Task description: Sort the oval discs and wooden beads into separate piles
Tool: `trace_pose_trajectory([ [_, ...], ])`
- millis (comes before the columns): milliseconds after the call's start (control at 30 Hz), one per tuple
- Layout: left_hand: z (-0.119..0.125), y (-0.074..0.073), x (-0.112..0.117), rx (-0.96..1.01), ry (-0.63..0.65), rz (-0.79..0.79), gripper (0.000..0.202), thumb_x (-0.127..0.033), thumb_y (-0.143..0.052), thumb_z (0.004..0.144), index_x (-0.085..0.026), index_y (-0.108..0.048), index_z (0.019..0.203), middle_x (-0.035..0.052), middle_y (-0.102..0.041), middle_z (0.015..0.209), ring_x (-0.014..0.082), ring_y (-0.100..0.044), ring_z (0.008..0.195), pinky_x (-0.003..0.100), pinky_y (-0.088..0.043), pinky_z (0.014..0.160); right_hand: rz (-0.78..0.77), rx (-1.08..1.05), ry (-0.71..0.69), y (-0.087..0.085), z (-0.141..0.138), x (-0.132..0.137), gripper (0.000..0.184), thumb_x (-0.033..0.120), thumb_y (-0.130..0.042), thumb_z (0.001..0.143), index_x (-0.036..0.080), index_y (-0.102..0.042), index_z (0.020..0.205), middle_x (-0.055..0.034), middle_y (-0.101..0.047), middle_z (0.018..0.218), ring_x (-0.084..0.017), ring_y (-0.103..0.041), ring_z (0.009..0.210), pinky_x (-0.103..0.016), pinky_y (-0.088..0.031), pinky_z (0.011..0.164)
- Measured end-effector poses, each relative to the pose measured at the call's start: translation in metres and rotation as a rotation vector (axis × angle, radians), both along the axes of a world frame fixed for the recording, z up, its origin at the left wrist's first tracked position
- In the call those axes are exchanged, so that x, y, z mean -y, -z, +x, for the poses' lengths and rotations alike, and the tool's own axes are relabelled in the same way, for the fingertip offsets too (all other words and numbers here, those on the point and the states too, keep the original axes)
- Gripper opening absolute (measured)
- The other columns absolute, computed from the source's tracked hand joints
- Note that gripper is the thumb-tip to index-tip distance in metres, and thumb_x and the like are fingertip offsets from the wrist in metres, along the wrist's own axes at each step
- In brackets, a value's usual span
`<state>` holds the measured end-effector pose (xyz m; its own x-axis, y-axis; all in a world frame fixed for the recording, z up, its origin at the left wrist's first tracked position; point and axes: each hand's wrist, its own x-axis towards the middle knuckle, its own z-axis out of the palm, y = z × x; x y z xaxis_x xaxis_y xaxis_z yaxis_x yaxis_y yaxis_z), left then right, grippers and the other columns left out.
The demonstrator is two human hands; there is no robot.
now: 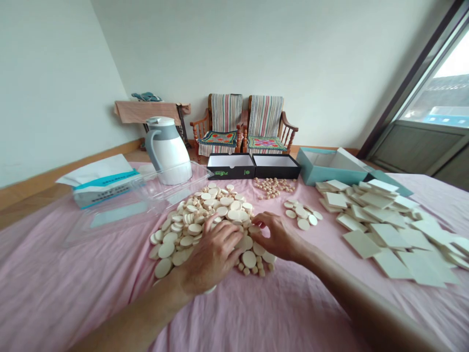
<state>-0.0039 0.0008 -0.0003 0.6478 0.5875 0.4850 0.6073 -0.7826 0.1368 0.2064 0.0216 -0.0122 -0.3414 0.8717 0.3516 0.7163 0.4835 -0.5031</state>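
A large heap of pale round wooden discs point(166, 250) lies in the middle of a pink cloth, with small wooden cubes mixed in and showing at its front edge. My left hand point(217, 250) rests palm down on the heap, fingers loosely apart and touching discs. At the heap's right side, my right hand point(274, 235) has its thumb and fingers bent around the edge of a wooden disc point(254, 229). A smaller group of discs point(303, 224) lies beyond my right wrist. Small wooden cubes point(274, 187) sit in a separate group farther back.
Square wooden tiles point(377, 200) are piled at right, before a light blue box point(318, 168). Two black box halves point(230, 172) stand at the back. At left are a white-grey jug point(172, 156), a clear plastic container point(120, 210) and a tissue pack point(104, 188).
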Motion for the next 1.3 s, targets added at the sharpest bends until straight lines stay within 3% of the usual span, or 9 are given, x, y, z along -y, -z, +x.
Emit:
trace_pose_trajectory([
  [233,-0.001,0.001,0.0,0.002,0.0,0.008,0.021,-0.021,-0.057,0.086,-0.02,-0.062,0.107,0.0043,-0.065,0.108,0.02,-0.057,0.107,0.049,-0.023,0.113,0.039,-0.005,0.063,0.004,0.004,-0.006,0.008,0.022,-0.055,0.078,0.018,-0.059,0.083,-0.0039,-0.064,0.079,-0.015,-0.057,0.072,-0.026,-0.043,0.066],
  [467,0.0,-0.001,0.001,-0.014,-0.012,-0.005,0.019,-0.022,-0.055,0.088,-0.022,-0.062,0.106,0.0022,-0.065,0.104,0.0191,-0.056,0.105,0.051,-0.016,0.113,0.062,0.389,0.694,-0.02,0.077,-0.031,0.018,0.028,-0.05,0.077,0.017,-0.063,0.085,-0.012,-0.066,0.088,-0.025,-0.058,0.083,-0.033,-0.039,0.07],
  [600,0.0,0.0,0.001,-0.012,-0.011,0.01,0.019,-0.022,-0.055,0.087,-0.022,-0.062,0.105,0.0023,-0.065,0.103,0.0192,-0.056,0.105,0.051,-0.015,0.113,0.004,0.486,0.856,-0.022,0.105,-0.037,0.023,0.028,-0.05,0.076,0.016,-0.066,0.086,-0.0159,-0.065,0.094,-0.031,-0.057,0.093,-0.041,-0.039,0.077],
  [700,0.0,0.0,0.001,-0.01,-0.01,0.026,0.019,-0.021,-0.055,0.088,-0.022,-0.062,0.105,0.0027,-0.065,0.104,0.0188,-0.057,0.104,0.049,-0.02,0.113,0.04,0.411,0.689,-0.02,0.095,-0.034,0.021,0.026,-0.052,0.075,0.017,-0.067,0.087,-0.0124,-0.065,0.095,-0.027,-0.058,0.092,-0.038,-0.04,0.078],
  [867,0.0,0.0,0.0,-0.002,0.0,0.026,0.023,-0.021,-0.056,0.087,-0.021,-0.061,0.109,0.0038,-0.065,0.106,0.0192,-0.057,0.105,0.048,-0.024,0.111,-0.101,0.166,0.018,-0.02,0.048,-0.015,0.025,0.015,-0.058,0.072,0.02,-0.064,0.095,-0.0037,-0.066,0.092,-0.016,-0.059,0.083,-0.027,-0.044,0.075],
  [967,0.0,-0.001,0.001,0.005,0.0,0.026,0.023,-0.021,-0.056,0.087,-0.021,-0.061,0.109,0.004,-0.065,0.106,0.0195,-0.057,0.105,0.049,-0.022,0.112,-0.138,0.151,-0.136,-0.02,0.026,-0.003,0.03,0.012,-0.06,0.07,0.019,-0.064,0.098,-0.0054,-0.065,0.094,-0.017,-0.058,0.085,-0.028,-0.045,0.075],
  [1133,0.0,-0.001,0.001,0.011,0.011,0.008,0.022,-0.022,-0.053,0.089,-0.02,-0.061,0.109,0.0046,-0.066,0.107,0.0201,-0.057,0.105,0.052,-0.013,0.114,-0.097,0.177,-0.117,-0.014,0.025,-0.006,0.021,0.012,-0.057,0.072,0.018,-0.062,0.092,-0.0045,-0.063,0.085,-0.016,-0.056,0.077,-0.026,-0.043,0.071],
  [1200,0.0,0.0,0.0,0.007,0.008,-0.002,0.021,-0.022,-0.054,0.089,-0.02,-0.061,0.108,0.0043,-0.065,0.107,0.0203,-0.056,0.106,0.052,-0.011,0.115,-0.064,0.218,0.012,-0.013,0.038,-0.013,0.019,0.012,-0.055,0.072,0.018,-0.061,0.09,-0.0047,-0.063,0.085,-0.016,-0.056,0.077,-0.026,-0.042,0.07],
  [1300,-0.001,0.0,0.0,-0.004,0.0,-0.01,0.019,-0.021,-0.055,0.088,-0.021,-0.061,0.106,0.0033,-0.065,0.107,0.02,-0.056,0.106,0.052,-0.011,0.114,-0.014,0.345,0.337,-0.017,0.066,-0.023,0.017,0.016,-0.055,0.073,0.016,-0.06,0.09,-0.0083,-0.062,0.089,-0.02,-0.056,0.083,-0.029,-0.04,0.07],
])
